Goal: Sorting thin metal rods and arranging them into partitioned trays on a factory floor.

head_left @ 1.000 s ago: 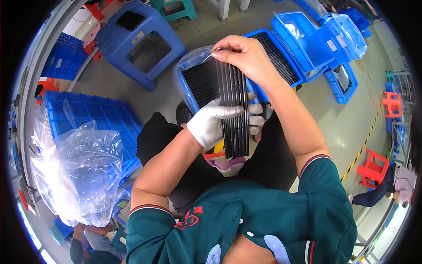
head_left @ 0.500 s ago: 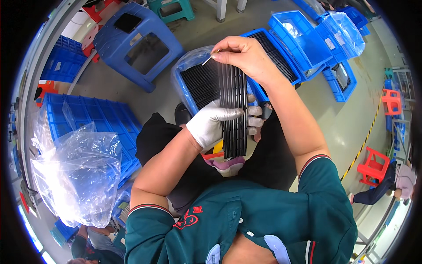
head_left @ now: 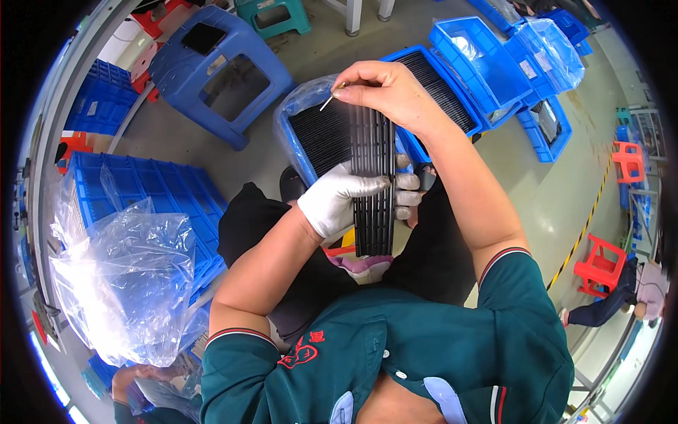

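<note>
one blue stool (head_left: 219, 67), one green stool (head_left: 272, 14), two red stools (head_left: 599, 265), one clear bag (head_left: 123, 283).

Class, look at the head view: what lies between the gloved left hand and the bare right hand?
In the head view, a stack of long black slotted strips spans the gap: the gloved left hand grips its middle, and the bare right hand pinches a thin white stick at its top.

Factory floor: blue parts bins (head_left: 487, 63)

Bright, even light, probably from overhead. Soft shadows only. Glare on the clear plastic bag (head_left: 123, 283) at lower left and pale floor (head_left: 565, 198) at right. Centre sharp; heavy fisheye bending toward the rim, black corners, far right edge softly blurred.
</note>
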A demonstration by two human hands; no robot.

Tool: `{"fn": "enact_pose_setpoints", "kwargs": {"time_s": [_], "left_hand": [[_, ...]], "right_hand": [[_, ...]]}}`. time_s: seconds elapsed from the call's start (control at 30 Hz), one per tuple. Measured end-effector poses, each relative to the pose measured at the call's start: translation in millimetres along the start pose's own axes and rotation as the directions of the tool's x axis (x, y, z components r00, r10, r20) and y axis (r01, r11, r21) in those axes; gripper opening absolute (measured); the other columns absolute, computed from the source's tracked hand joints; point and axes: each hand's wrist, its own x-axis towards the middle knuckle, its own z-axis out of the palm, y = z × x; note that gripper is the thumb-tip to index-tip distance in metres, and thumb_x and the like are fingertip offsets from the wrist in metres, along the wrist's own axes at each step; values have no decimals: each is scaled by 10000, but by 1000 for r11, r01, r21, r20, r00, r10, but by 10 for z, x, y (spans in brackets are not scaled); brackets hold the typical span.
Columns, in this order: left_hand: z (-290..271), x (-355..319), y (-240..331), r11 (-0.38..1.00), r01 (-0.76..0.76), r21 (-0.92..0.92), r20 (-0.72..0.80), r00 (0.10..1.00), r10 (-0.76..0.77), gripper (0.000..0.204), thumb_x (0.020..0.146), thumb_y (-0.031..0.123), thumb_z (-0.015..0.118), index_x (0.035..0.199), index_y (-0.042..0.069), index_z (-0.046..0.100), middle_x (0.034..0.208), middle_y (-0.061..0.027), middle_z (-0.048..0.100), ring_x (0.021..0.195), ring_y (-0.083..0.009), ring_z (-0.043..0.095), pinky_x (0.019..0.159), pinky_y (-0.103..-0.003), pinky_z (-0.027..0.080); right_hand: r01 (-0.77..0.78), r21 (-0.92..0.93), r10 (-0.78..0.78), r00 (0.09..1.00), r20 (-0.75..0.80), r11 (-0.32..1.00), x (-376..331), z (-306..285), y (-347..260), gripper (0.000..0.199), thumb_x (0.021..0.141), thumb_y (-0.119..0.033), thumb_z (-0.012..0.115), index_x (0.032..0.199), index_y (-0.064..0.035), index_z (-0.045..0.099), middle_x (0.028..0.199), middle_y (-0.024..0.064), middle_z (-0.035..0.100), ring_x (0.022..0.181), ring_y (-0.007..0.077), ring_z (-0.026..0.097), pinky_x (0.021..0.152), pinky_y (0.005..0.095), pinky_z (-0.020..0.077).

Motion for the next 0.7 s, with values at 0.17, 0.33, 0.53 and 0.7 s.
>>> {"fn": "enact_pose_setpoints", "kwargs": {"time_s": [0.17,0.33,0.53,0.7], "left_hand": [[-8,9,-19,995,-41,-93,4,999,42,487,810,66,688,1246,51,473,1192,-159,578,1075,-344,601,914,-479,501],[-19,6,28,996,-84,-37,-80,994,80,439,830,56,656,1237,52,491,1146,-149,608,1042,-321,621,918,-477,502],[-42,7,41,991,-130,18,-167,977,132,405,851,46,622,1238,46,505,1131,-151,618,1041,-314,623,933,-492,496],[-42,5,43,992,-127,14,-172,977,127,400,857,44,614,1241,46,504,1130,-155,619,1040,-314,624,935,-495,495]], "right_hand": [[97,93,-77,978,-195,991,22,-35,51,128,849,-99,684,960,-37,700,863,-11,662,830,64,586,780,212,460],[80,138,-31,945,-325,987,9,-80,103,157,840,-107,694,977,-31,700,863,3,669,828,69,590,785,217,465],[19,156,28,955,-297,987,0,-37,119,163,849,-104,687,995,-31,688,878,1,664,818,62,581,756,212,459],[-10,185,62,960,-274,983,5,-12,96,149,850,-111,691,985,-47,695,839,-18,660,760,48,557,680,192,429]]}}
